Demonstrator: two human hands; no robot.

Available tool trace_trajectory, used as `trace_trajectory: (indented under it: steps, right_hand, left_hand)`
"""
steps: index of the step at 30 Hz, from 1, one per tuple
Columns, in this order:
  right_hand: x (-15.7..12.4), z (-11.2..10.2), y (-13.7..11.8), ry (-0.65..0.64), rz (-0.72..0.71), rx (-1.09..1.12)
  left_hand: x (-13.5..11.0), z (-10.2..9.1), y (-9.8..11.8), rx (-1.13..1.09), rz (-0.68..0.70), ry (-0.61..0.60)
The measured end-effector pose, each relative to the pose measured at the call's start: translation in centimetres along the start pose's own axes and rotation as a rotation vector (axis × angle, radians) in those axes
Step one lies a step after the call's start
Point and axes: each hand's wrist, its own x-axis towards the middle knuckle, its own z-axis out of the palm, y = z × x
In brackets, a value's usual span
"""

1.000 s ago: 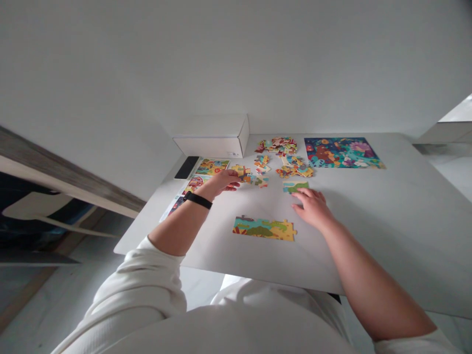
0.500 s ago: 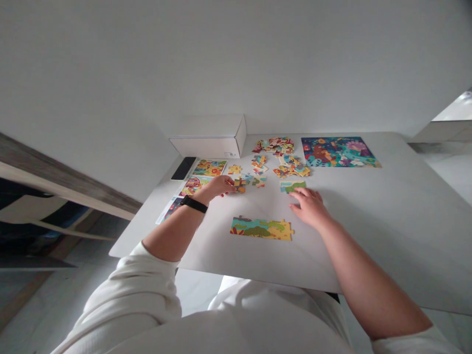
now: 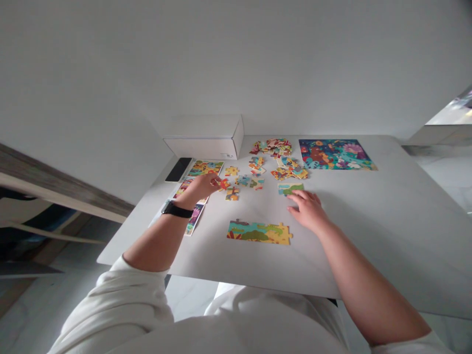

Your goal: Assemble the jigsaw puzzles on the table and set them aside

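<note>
Left hand (image 3: 202, 189), beyond and left of the joined puzzle strip (image 3: 254, 233), has thumb and fingers pinched on a red jigsaw piece (image 3: 224, 184). Green-and-blue jigsaw piece (image 3: 288, 188) lies beyond the strip's right half, right hand's (image 3: 308, 208) fingertips at its near edge, fingers slightly apart; dark-blue puzzle picture (image 3: 334, 154) sits farther back, right of the strip.
</note>
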Motion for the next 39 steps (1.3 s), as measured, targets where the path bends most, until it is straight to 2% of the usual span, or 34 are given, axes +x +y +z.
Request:
trace_trajectory:
  steps: [3,7,9,13,19,24,28,33,39]
  right_hand:
    - [0.0,0.2,0.2,0.012,-0.006,0.007]
    - [0.0,0.3,0.5,0.007,-0.017,0.007]
    - [0.0,0.3,0.6,0.008,-0.018,0.007]
    - [0.0,0.4,0.6,0.027,-0.018,0.02]
    - [0.0,0.5,0.6,0.049,-0.016,0.011]
    - [0.0,0.6,0.7,0.069,-0.021,0.023]
    - [0.0,0.5,0.6,0.06,-0.017,0.036]
    - [-0.1,0.4,0.6,0.052,-0.014,0.034]
    - [0.0,0.5,0.7,0.056,-0.028,0.027]
  left_hand:
    - [0.1,0.4,-1.2,0.116,0.083,0.088]
    - [0.2,1.3,-2.6,0.102,0.254,0.046]
    - [0.3,1.7,-3.2,0.086,0.293,0.021]
    - [0.3,1.8,-3.4,0.073,0.285,0.011]
    - [-0.5,1.6,-2.5,0.037,0.14,0.058]
    - [-1.0,1.6,-2.2,-0.012,0.098,0.066]
    - [-1.0,1.6,-1.8,-0.056,0.11,0.06]
    - [-0.4,2.0,-1.5,0.042,0.157,0.053]
    - [0.8,3.2,-0.9,0.105,0.3,0.156]
